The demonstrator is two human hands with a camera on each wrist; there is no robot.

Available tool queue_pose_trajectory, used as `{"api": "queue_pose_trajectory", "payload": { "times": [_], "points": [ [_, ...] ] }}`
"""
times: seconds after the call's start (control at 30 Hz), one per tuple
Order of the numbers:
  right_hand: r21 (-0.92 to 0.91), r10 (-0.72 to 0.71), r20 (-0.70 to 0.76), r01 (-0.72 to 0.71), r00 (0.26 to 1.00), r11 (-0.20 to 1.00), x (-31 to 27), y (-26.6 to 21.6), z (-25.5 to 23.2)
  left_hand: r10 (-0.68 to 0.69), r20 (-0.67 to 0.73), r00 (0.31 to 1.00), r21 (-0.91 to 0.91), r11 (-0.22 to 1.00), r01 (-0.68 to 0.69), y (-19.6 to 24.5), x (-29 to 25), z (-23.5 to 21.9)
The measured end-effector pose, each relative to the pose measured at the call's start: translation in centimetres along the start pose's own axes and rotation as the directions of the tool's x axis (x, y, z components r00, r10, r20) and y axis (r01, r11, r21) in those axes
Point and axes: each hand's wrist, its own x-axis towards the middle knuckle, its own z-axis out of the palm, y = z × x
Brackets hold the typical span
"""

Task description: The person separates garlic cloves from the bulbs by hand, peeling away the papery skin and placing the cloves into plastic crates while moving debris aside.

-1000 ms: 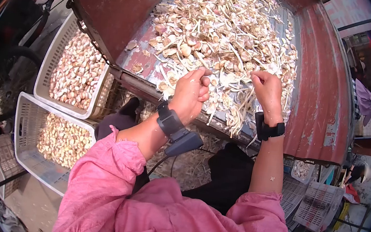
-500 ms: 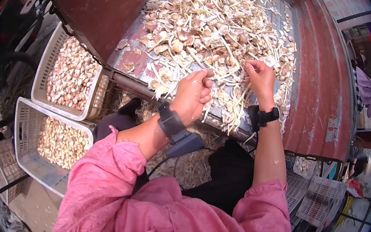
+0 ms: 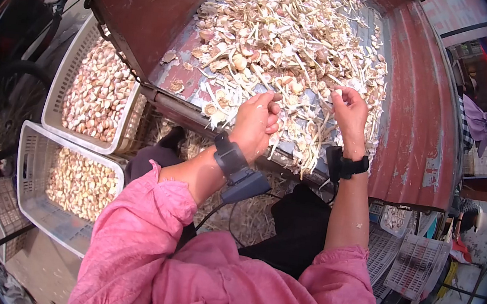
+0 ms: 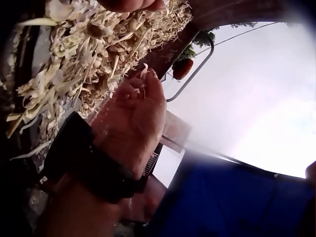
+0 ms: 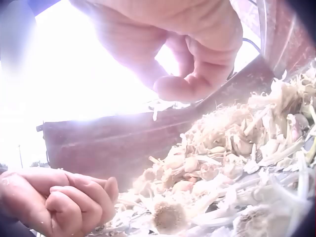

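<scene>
My left hand (image 3: pixel 255 124) hovers low over the near edge of the heap, its fingers curled into the palm. Nothing shows in it; the inside of the palm is hidden. To its right, my right hand (image 3: pixel 351 113) is raised over the heap with thumb and forefinger brought together. A pale scrap of garlic skin (image 4: pixel 144 72) shows at its fingertips in the left wrist view. Below both hands lies a heap of garlic skins and dry stalks (image 3: pixel 294 37), with a cut garlic root end (image 5: pixel 168 216) near the left hand.
The heap lies on a red metal cart bed (image 3: pixel 412 112) with raised sides. At left stand a crate of unpeeled garlic cloves (image 3: pixel 98 95) and a crate of paler cloves (image 3: pixel 81 184). More plastic crates (image 3: pixel 418 267) stand at lower right.
The right hand moved up and left, then came back a little to the right, its thumb and forefinger still close together. The left hand keeps its curled shape nearly in place.
</scene>
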Motion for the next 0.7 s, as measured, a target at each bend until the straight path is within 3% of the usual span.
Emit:
{"api": "queue_pose_trajectory", "payload": {
  "times": [0.03,0.1,0.13,0.17,0.2,0.23,0.27,0.3,0.33,0.4,0.43,0.5,0.53,0.7],
  "points": [
    [0.236,0.062,-0.019,-0.055,0.998,0.97,-0.6,-1.2,-0.2,-0.002,-0.005,1.0,-0.021,1.0,0.001,-0.2,-0.1,0.0],
    [0.429,-0.005,0.212,-0.088,0.977,0.899,-4.6,-9.1,0.5,-0.01,-0.001,1.0,0.012,1.0,0.01,-0.6,-0.2,0.2],
    [0.538,-0.154,0.296,-0.031,0.943,0.842,-7.3,-12.9,1.4,0.234,0.188,0.954,0.05,0.968,-0.247,-0.9,-1.1,0.8],
    [0.646,-0.31,0.356,0.008,0.882,0.764,-9.0,-15.0,2.0,0.445,0.373,0.814,0.035,0.87,-0.492,-0.8,-2.4,1.6],
    [0.649,-0.305,0.352,0.004,0.885,0.761,-8.6,-14.6,2.0,0.246,0.193,0.95,-0.074,0.969,-0.235,0.0,-4.9,3.1],
    [0.512,-0.374,0.31,0.179,0.874,0.84,-7.6,-13.8,2.2,0.244,0.193,0.95,-0.068,0.969,-0.236,0.0,-3.6,2.1],
    [0.347,-0.451,0.283,0.347,0.847,0.871,-6.1,-12.7,2.4,0.124,0.09,0.988,-0.026,0.992,-0.122,-0.1,-1.2,0.3],
    [0.119,-0.454,0.169,0.439,0.875,0.891,-4.0,-10.1,2.6,0.007,-0.02,1.0,-0.001,1.0,-0.007,0.0,0.1,-0.7],
    [-0.2,-0.424,0.139,0.444,0.895,0.873,-2.1,-7.2,2.7,0.005,-0.02,1.0,0.046,0.999,-0.004,0.4,-0.1,-0.5],
    [-0.211,-0.275,0.269,0.335,0.923,0.918,0.4,-2.3,2.8,0.009,-0.023,1.0,0.033,0.999,-0.008,0.8,-0.1,-0.3],
    [-0.211,-0.271,0.271,0.332,0.924,0.919,0.6,-1.5,2.8,0.002,-0.021,1.0,0.027,1.0,-0.002,0.8,-0.1,-0.3],
    [-0.151,-0.325,0.419,0.418,0.848,0.896,1.0,-0.9,2.8,-0.009,-0.029,1.0,0.007,1.0,0.009,0.7,0.1,-0.2],
    [-0.201,-0.25,0.45,0.37,0.857,0.907,1.3,-0.8,3.0,-0.016,-0.034,0.999,-0.011,1.0,0.016,0.8,0.2,-0.2],
    [-0.313,-0.231,0.388,0.363,0.892,0.877,0.4,-1.2,3.2,-0.041,-0.038,0.998,0.04,0.998,0.043,0.4,0.1,-0.1]
  ]
}}
